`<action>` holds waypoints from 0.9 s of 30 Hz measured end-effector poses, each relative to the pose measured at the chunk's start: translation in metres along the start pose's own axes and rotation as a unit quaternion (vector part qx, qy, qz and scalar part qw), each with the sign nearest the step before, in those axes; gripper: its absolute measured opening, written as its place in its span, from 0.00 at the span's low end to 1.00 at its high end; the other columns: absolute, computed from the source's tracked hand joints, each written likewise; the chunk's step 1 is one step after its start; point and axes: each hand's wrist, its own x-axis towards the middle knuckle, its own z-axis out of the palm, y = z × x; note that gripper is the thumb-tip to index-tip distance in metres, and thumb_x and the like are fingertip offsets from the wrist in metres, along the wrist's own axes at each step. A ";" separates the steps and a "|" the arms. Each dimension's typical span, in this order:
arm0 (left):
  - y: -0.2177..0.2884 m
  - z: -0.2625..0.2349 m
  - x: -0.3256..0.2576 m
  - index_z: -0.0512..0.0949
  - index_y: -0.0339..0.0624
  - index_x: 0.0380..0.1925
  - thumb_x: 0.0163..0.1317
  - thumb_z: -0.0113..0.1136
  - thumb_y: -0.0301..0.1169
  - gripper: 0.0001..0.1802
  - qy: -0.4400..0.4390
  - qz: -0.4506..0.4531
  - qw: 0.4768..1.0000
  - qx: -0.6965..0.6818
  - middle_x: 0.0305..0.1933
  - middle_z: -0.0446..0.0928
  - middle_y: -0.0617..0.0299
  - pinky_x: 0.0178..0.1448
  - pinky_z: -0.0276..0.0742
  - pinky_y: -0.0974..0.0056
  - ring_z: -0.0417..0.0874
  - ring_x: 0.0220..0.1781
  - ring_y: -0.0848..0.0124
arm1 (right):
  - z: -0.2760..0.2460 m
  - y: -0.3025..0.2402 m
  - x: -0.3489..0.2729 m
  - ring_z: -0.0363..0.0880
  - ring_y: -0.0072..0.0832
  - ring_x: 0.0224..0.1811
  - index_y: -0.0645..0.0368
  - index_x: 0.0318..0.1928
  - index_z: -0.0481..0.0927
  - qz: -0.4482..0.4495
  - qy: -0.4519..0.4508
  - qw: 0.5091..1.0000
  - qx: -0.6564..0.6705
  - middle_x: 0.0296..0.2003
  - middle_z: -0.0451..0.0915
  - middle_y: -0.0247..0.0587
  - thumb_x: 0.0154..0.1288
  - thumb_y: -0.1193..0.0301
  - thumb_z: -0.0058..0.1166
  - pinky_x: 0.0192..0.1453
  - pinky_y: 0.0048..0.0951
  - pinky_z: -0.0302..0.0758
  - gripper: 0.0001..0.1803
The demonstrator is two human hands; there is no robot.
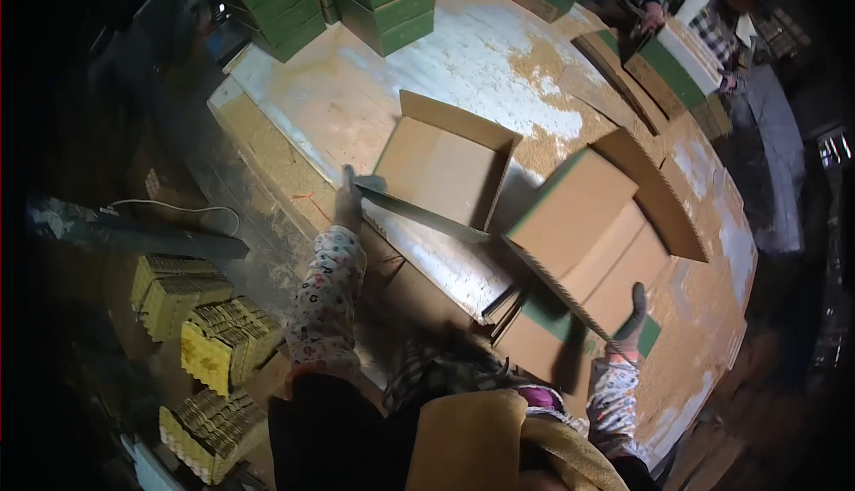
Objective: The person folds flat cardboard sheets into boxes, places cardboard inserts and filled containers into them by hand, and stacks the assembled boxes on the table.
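My left hand [349, 199], in a grey glove, grips the near left corner of a shallow open cardboard box [445, 163]. That box sits upright on the table with nothing inside. On my right, a larger cardboard box [588, 224] is tilted, its folded panels showing brown and its edges green. My right hand [631, 323], also gloved, holds this box by its near right edge; the thumb points up and the other fingers are mostly hidden. Beneath it lie flattened green and brown cardboard pieces [545, 329], stacked close to my body.
Stacks of green boxes [383, 10] stand at the table's far left. The worn wooden table [329, 90] has sawdust-like patches. At the far right, another person's hands [653, 17] are on a green box [668, 72]. Yellow egg trays [227, 339] are bundled at lower left, near a dark beam [178, 234].
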 end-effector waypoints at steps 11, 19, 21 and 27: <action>-0.073 0.028 -0.056 0.64 0.34 0.63 0.66 0.48 0.45 0.32 0.088 0.246 0.685 0.680 0.70 0.56 0.43 0.73 0.52 0.49 0.57 0.71 0.48 | 0.180 0.087 0.074 0.69 0.44 0.59 0.64 0.62 0.65 -0.119 -0.090 0.855 -0.497 0.56 0.70 0.59 0.65 0.58 0.54 0.64 0.35 0.65 0.31; -0.089 0.171 -0.199 0.62 0.28 0.60 0.55 0.66 0.38 0.37 -0.366 0.202 0.795 0.440 0.61 0.66 0.40 0.68 0.62 0.53 0.66 0.65 0.51 | -0.193 0.038 -0.123 0.64 0.54 0.62 0.65 0.62 0.64 -0.127 0.435 0.597 -0.662 0.60 0.64 0.64 0.58 0.54 0.59 0.66 0.43 0.62 0.39; -0.116 0.218 -0.227 0.46 0.26 0.67 0.54 0.61 0.57 0.56 -0.368 0.121 0.671 0.632 0.71 0.49 0.34 0.74 0.50 0.52 0.49 0.74 0.46 | -0.287 0.050 -0.163 0.67 0.53 0.59 0.68 0.61 0.64 -0.037 0.382 0.634 -0.671 0.58 0.65 0.65 0.58 0.54 0.59 0.65 0.42 0.63 0.38; -0.001 0.264 -0.298 0.53 0.24 0.64 0.56 0.61 0.54 0.51 -0.453 0.254 0.559 0.646 0.65 0.52 0.21 0.66 0.65 0.47 0.60 0.64 0.29 | -0.222 -0.061 -0.228 0.77 0.34 0.53 0.67 0.56 0.75 0.009 0.273 0.845 -0.459 0.52 0.78 0.47 0.62 0.53 0.56 0.59 0.31 0.70 0.31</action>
